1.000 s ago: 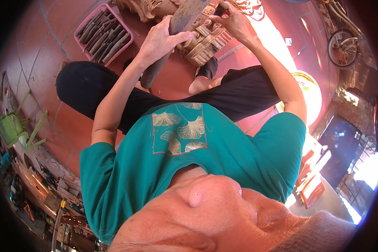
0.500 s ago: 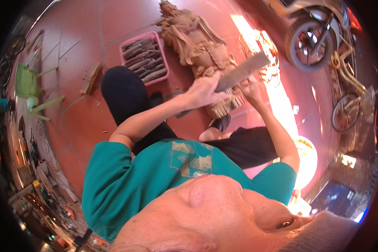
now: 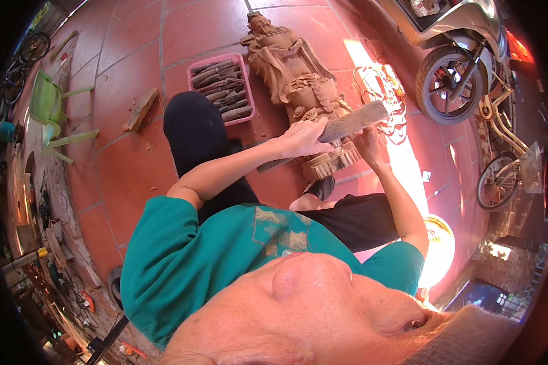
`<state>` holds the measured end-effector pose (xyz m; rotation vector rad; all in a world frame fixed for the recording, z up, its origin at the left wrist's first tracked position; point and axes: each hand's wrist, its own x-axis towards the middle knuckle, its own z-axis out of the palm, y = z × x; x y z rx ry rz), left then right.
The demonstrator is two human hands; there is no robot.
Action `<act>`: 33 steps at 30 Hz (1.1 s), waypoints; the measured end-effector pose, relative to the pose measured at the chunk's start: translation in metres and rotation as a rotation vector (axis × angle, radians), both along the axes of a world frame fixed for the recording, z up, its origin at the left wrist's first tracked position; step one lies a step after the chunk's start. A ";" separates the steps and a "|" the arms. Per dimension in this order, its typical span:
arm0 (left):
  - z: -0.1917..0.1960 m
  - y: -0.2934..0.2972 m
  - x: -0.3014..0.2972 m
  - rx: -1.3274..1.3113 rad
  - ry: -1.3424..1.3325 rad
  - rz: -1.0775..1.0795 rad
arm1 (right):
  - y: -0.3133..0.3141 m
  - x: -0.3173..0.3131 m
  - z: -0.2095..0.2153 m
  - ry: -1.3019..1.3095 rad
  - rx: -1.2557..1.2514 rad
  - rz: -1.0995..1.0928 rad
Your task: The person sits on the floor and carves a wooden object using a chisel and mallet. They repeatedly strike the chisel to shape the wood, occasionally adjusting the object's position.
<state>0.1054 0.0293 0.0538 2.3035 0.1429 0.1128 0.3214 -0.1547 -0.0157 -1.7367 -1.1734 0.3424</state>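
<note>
Wooden bar, long and flat, slants through the grip of the left hand, one end running out toward the right hand and the other passing below the left wrist toward the bent left knee. The left fingers wrap the bar, with the thumb stretched along its near side; the fingertips themselves are hidden. The right fingers are bent up close to the bar's outer end, partly behind it; I cannot tell whether they pinch anything or touch the bar.

Just beyond the fingers of both hands lies a carved wooden statue, face up on the red tiled floor, its head farthest from them and its ridged base nearest, partly covered by the bar and the left hand. A bare foot is on the near side of that base.

Left of the statue and beyond the left fingers stands a pink basket filled with dark slender tools. Farther left of those fingers is a rough wood block. Well to the right of the right fingers stands a motorbike.
</note>
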 end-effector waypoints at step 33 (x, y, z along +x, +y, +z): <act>0.101 0.079 0.057 -0.147 -0.001 -0.201 | 0.001 -0.085 -0.010 0.352 0.406 -0.713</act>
